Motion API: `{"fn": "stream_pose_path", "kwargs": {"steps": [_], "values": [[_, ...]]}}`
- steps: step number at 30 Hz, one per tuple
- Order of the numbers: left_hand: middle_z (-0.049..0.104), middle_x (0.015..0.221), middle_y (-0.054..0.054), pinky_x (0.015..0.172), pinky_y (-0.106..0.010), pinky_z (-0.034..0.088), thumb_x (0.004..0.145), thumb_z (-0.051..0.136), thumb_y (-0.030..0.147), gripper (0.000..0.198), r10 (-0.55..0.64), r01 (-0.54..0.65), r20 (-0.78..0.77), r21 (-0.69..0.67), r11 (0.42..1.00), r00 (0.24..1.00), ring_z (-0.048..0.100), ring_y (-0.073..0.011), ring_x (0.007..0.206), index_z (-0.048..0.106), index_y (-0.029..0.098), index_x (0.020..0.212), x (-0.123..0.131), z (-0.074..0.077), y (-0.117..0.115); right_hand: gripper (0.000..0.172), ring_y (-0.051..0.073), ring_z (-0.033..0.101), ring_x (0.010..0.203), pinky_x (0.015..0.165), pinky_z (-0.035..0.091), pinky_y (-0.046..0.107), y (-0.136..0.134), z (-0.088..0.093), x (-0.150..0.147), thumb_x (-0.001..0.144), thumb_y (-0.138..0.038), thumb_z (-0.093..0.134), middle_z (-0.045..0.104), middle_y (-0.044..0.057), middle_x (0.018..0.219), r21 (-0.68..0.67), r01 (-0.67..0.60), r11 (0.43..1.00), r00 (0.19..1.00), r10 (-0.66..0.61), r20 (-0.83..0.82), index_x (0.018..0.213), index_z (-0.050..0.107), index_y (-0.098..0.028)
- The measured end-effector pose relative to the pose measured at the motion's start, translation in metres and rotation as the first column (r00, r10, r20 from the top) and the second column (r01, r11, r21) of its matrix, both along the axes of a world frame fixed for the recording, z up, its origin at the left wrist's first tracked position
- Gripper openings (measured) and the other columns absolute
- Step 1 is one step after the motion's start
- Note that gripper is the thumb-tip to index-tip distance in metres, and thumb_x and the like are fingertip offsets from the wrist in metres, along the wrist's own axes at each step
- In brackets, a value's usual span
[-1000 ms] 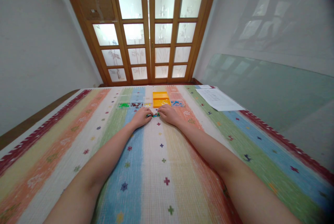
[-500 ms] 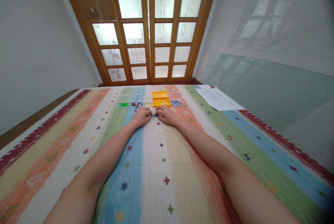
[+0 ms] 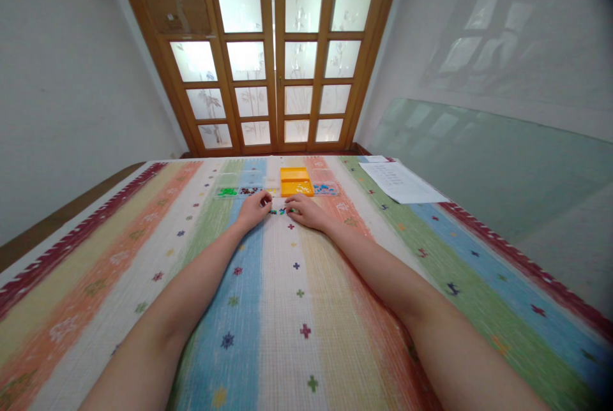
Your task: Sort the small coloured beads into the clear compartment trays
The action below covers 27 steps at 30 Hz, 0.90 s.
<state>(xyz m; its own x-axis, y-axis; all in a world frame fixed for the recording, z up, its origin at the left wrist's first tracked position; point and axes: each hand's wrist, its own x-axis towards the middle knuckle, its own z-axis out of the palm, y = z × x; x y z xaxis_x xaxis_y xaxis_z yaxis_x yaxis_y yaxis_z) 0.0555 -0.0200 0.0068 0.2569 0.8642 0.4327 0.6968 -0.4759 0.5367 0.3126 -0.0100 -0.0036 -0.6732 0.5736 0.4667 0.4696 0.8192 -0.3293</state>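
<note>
My left hand (image 3: 255,210) is just left of the middle, close to the front of a clear box with dark brown beads (image 3: 249,192). Its fingers are curled with thumb and fingertips drawn together; anything pinched there is too small to make out. Opposite it, my right hand (image 3: 305,211) rests low over the cloth, its fingertips closed on a short row of small blue, green and dark beads (image 3: 282,212). Part of that row is hidden under the right fingers, and its left end lies bare between the hands.
Behind the hands stands an open yellow case (image 3: 296,190) with white beads. Green beads (image 3: 227,192) are at the left, blue beads (image 3: 324,189) at the right, in clear boxes. A printed sheet (image 3: 400,181) lies farther right on the striped tablecloth (image 3: 287,309).
My left hand has drawn back from the bead row, slightly left and up, uncovering its left end. My right hand has stayed in nearly the same place.
</note>
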Motion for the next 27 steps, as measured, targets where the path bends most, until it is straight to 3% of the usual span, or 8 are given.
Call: {"fn": "stream_pose_path", "kwargs": {"steps": [5,8,15,19,22,27], "values": [[0.074,0.093,-0.004,0.081,-0.032,0.051,0.089,0.059,0.023,0.014,0.123,-0.12,0.184,-0.027,0.992,0.975,0.065,-0.0184,0.081,0.068,0.02,0.1,-0.011,-0.008,0.013,0.012,0.023,0.062,0.117,0.104,0.049,0.04,0.0,-0.001,0.0,0.097,-0.016,0.066,0.07,0.01,0.122,-0.008,0.006,1.0,0.999,-0.006,-0.04,0.102,0.076,-0.021],[0.074,0.095,-0.005,0.081,-0.031,0.053,0.09,0.06,0.025,0.015,0.187,-0.17,0.292,-0.083,0.982,0.938,0.066,-0.0186,0.084,0.069,0.019,0.101,-0.021,-0.012,0.024,0.011,0.022,0.063,0.108,0.098,0.049,0.037,0.001,0.0,0.0,0.097,-0.015,0.065,0.072,0.009,0.112,-0.021,0.083,0.996,0.991,-0.085,-0.102,0.102,0.073,-0.02],[0.074,0.097,-0.006,0.07,-0.028,0.057,0.091,0.06,0.027,0.02,0.333,-0.235,0.549,-0.243,0.941,0.766,0.067,-0.0168,0.078,0.068,0.019,0.107,-0.042,-0.016,0.037,0.012,0.02,0.062,0.09,0.083,0.047,0.03,0.002,0.001,0.0,0.099,-0.016,0.059,0.072,0.008,0.099,-0.052,0.216,0.975,0.968,-0.221,-0.122,0.098,0.071,-0.019],[0.077,0.103,-0.007,0.068,-0.027,0.058,0.093,0.058,0.027,0.025,0.407,-0.279,0.606,-0.298,0.913,0.684,0.067,-0.0152,0.074,0.071,0.018,0.112,-0.049,-0.014,0.037,0.013,0.02,0.062,0.089,0.081,0.047,0.03,0.002,0.002,-0.001,0.097,-0.015,0.059,0.072,0.007,0.098,-0.047,0.215,0.975,0.968,-0.219,-0.125,0.098,0.071,-0.019],[0.078,0.109,-0.009,0.067,-0.026,0.058,0.096,0.056,0.028,0.031,0.413,-0.246,0.642,-0.337,0.909,0.646,0.066,-0.0131,0.069,0.071,0.016,0.12,-0.051,-0.014,0.037,0.015,0.021,0.062,0.091,0.083,0.047,0.031,0.001,0.003,-0.001,0.096,-0.014,0.058,0.071,0.007,0.098,-0.023,0.208,0.978,0.969,-0.209,-0.127,0.097,0.071,-0.019],[0.078,0.119,-0.011,0.065,-0.025,0.056,0.096,0.057,0.025,0.038,0.406,-0.198,0.651,-0.37,0.908,0.642,0.064,-0.0099,0.063,0.069,0.014,0.132,-0.049,-0.013,0.036,0.017,0.022,0.062,0.095,0.086,0.048,0.033,0.0,0.003,0.0,0.098,-0.013,0.057,0.071,0.008,0.1,0.002,0.186,0.983,0.975,-0.184,-0.127,0.1,0.073,-0.02]]}}
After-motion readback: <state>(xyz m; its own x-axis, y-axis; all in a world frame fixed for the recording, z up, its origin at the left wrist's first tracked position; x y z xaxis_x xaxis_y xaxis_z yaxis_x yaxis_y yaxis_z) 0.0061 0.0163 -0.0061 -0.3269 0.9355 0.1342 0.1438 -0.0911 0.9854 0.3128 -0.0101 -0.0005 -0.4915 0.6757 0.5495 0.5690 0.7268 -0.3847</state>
